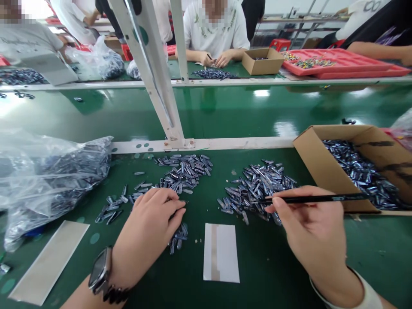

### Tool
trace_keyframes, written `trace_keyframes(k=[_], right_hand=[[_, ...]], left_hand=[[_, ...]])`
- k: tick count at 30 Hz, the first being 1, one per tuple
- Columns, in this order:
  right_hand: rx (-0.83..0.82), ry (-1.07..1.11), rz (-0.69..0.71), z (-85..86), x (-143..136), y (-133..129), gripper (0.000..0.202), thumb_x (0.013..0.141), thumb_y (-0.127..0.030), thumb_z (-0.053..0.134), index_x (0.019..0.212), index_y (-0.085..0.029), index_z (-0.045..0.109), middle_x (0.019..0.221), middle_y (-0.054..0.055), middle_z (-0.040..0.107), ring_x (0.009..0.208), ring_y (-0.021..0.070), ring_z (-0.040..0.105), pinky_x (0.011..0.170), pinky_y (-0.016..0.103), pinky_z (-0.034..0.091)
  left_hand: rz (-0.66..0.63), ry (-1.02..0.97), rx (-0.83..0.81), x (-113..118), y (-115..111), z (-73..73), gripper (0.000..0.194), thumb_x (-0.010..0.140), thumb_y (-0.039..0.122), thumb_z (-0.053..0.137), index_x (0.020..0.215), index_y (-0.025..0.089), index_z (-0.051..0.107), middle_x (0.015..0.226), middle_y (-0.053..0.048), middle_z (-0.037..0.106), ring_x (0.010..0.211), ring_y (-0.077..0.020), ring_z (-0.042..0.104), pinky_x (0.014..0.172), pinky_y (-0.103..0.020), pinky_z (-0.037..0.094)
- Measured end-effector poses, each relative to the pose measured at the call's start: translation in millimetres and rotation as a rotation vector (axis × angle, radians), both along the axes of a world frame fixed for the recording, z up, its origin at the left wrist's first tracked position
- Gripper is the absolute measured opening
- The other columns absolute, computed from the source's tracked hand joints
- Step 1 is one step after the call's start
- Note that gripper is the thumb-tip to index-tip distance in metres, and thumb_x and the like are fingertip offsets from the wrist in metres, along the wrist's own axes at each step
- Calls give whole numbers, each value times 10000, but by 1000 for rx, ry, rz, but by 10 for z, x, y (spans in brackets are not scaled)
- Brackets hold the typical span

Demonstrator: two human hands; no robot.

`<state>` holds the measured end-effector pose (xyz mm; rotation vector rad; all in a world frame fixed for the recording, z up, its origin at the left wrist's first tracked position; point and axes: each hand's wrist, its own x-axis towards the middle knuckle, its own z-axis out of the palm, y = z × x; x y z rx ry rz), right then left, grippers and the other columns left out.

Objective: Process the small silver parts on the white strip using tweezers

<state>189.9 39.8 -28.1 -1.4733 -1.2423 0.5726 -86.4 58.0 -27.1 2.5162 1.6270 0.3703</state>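
My right hand (317,234) grips a slim black pair of tweezers (309,198), held nearly level. Its tips point left, over a pile of small, dark bluish, elongated plastic pieces (257,184). My left hand (152,231), with a watch at the wrist, is closed in a pinch. A tiny dark bit shows at its fingertips, too small to name. Around that hand lies a second pile of the same pieces (189,169), some under and beside the fingers. Between the two hands a white card (228,253) with a tan strip of tape lies flat.
An open cardboard box (309,161) of similar pieces stands at the right. A clear plastic bag (74,171) full of pieces lies at the left, above a flat beige strip (49,262). A white metal post (157,81) rises ahead. Co-workers sit beyond the green belt (225,111).
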Motion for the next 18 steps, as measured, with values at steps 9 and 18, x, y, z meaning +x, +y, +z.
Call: trace_keyframes(k=[9,18], right_hand=[[-287,190,532,-166,-183,-217,123,850,-206,654,919,-228,555,840,30,659,703,177,707,611,292,628],[-543,79,745,-176,-246,-285,110,828,-211,631,897,-240,551,768,8,662,719,200,670,633,326,565]], left_hand=[[-228,-148,-73,244,-166,57,256,934,91,403,993,182,635,924,-37,673,864,-195,610,813,-360,498],[-310,-276,-319,396,-316,19,133,886,94,608,878,218,655,847,31,680,804,-144,628,740,-246,495]])
